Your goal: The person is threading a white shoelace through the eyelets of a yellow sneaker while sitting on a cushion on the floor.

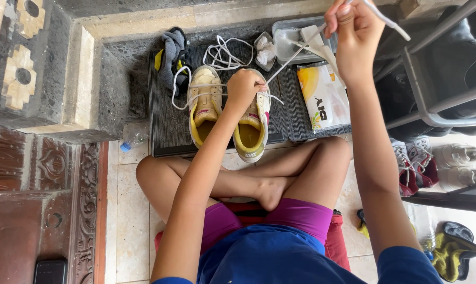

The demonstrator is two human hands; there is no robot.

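White shoelace [296,54] stretched taut from the cream, yellow-lined sneaker [253,123].

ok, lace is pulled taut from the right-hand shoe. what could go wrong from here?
1. The right hand draws the white lace high and taut; it may slip fully out of an eyelet, since the left hand only steadies the shoe.
2. The taut lace passes over the grey tray and could drag or tip it.
3. Loose lace lies coiled behind the other shoe and may tangle.

L hand [244,85] low – R hand [353,31] raised, both fisted
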